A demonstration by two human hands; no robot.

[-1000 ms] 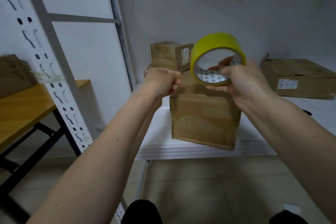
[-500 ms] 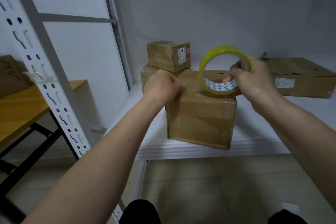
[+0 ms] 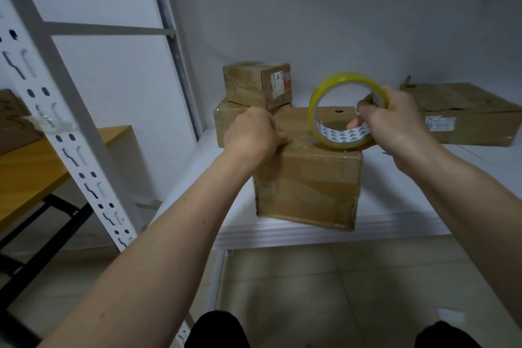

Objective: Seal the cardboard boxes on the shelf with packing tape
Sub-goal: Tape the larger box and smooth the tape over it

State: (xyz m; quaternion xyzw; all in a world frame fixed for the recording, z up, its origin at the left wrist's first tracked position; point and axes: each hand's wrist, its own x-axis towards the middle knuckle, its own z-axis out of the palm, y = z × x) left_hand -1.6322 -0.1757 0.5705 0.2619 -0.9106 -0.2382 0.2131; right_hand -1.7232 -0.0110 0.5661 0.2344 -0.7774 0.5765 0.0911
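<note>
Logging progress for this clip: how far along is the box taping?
Done: none clearly. In hand: the right hand holds the yellow tape roll on the front box; the left hand presses its top edge. Left: finishing that strip, then the small box and flat box.

Both bare forearms stretched forward, converging toward 12 o'clock. Left hand at 11 o'clock, knuckles up, fingers curled down and pressing. Right hand at 1 o'clock, thumb and fingers pinching the rim of a yellow tape ring.
</note>
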